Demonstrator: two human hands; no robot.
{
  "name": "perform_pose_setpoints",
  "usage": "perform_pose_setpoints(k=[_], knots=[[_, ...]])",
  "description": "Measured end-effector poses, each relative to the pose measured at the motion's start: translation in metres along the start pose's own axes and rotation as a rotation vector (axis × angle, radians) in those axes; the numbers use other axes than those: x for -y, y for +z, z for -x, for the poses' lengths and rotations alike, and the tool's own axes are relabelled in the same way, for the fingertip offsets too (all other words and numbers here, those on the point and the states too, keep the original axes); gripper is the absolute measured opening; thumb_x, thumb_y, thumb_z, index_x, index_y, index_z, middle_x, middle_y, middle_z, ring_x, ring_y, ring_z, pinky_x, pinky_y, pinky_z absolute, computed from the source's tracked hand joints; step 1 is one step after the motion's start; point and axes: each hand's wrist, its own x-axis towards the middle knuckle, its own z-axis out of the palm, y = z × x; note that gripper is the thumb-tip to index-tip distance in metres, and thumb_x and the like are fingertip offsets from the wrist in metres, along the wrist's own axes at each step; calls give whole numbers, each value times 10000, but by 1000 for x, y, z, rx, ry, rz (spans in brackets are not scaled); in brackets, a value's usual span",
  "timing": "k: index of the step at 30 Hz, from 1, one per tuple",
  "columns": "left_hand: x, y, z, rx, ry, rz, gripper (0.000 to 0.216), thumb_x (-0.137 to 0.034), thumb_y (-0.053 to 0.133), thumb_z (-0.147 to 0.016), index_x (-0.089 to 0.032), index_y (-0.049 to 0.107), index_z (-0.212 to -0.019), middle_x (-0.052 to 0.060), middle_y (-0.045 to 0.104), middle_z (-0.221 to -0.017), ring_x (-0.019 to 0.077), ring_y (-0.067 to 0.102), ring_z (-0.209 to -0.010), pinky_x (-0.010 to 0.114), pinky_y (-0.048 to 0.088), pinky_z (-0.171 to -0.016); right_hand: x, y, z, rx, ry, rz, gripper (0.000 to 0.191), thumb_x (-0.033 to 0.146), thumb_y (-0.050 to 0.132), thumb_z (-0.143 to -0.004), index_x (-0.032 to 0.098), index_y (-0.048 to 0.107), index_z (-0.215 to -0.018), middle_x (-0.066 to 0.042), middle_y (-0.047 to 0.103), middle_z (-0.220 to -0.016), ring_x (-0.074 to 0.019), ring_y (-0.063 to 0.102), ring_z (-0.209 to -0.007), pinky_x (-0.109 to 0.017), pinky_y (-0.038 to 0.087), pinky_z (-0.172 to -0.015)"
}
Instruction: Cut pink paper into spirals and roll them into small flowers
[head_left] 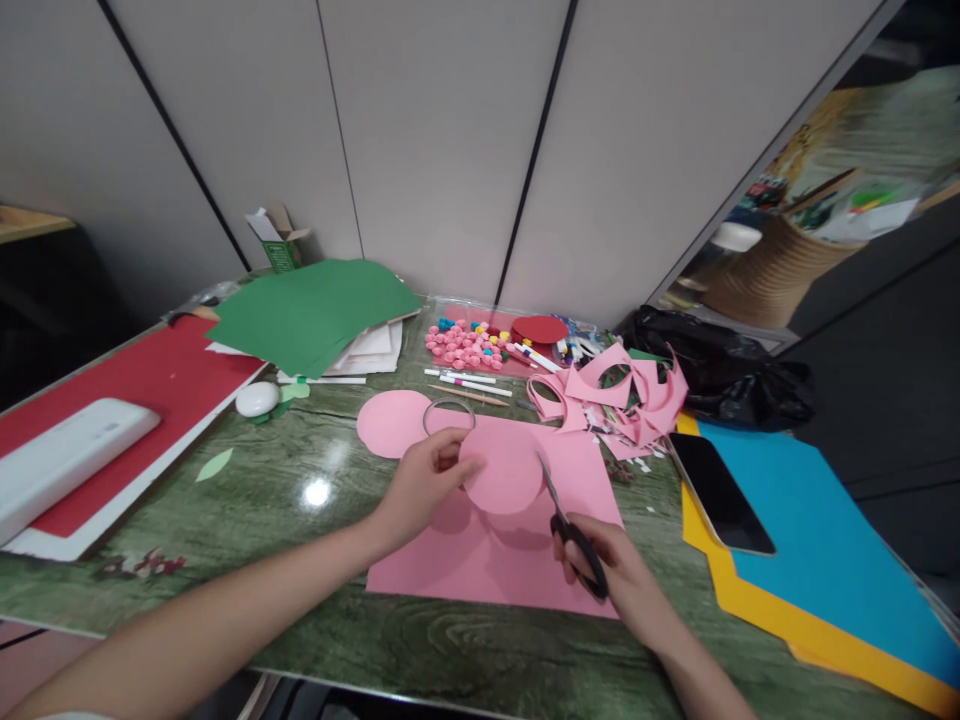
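My left hand [431, 478] pinches the left edge of a round pink paper disc [504, 468], held above a larger pink sheet [480, 570] on the table. In my right hand [611, 565] is a pair of scissors [577, 550] with black handles, fingers wrapped in the loops. The blades point up and away from me, at the disc's right edge; whether they touch the paper I cannot tell. Another pink paper circle [390, 424] lies flat to the left, with a metal ring [448, 404] partly over it.
Curled pink scraps [622, 395] are heaped at the back right, beside a black plastic bag [712, 365]. A phone [724, 495] rests on blue and yellow sheets. Green paper [315, 310] and a white device [75, 450] are on the left. Pens [472, 384] and pink beads [465, 345] lie behind.
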Motion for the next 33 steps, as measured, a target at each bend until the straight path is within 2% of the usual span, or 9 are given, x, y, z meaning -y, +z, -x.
perform_pose_setpoints(k=[14, 20, 25, 33], knots=[[-4, -1, -1, -12, 10, 5, 231, -285, 590, -773, -130, 613, -942, 5, 573, -730, 97, 488, -631, 199, 396, -567, -3, -1, -1, -22, 33, 48, 282, 396, 531, -815, 158, 496, -668, 27, 485, -542, -62, 349, -444, -195, 241, -402], [0, -2, -1, 10, 2, -19, 243, -299, 594, -771, -122, 613, -937, 14, 587, -729, 105, 498, -630, 211, 399, -575, -2, -1, 0, 12, -20, 25, 332, 450, 515, -814, 141, 522, -694, 10, 484, -557, -94, 414, -526, -212, 275, -459], [4, -1, 1, 50, 1, -55, 249, -286, 582, -779, -141, 616, -977, 18, 614, -760, 112, 518, -652, 213, 395, -583, 2, 0, 0, 17, -21, 36, 386, 507, 506, -803, 134, 516, -705, 15, 460, -560, -98, 404, -538, -225, 274, -486], [5, -2, 1, 72, 3, -68, 267, -299, 584, -772, -141, 617, -985, 25, 631, -760, 121, 528, -638, 221, 401, -570, -2, -2, 1, 16, -19, 44, 349, 475, 510, -812, 141, 510, -713, 15, 456, -574, -106, 417, -559, -227, 284, -496]])
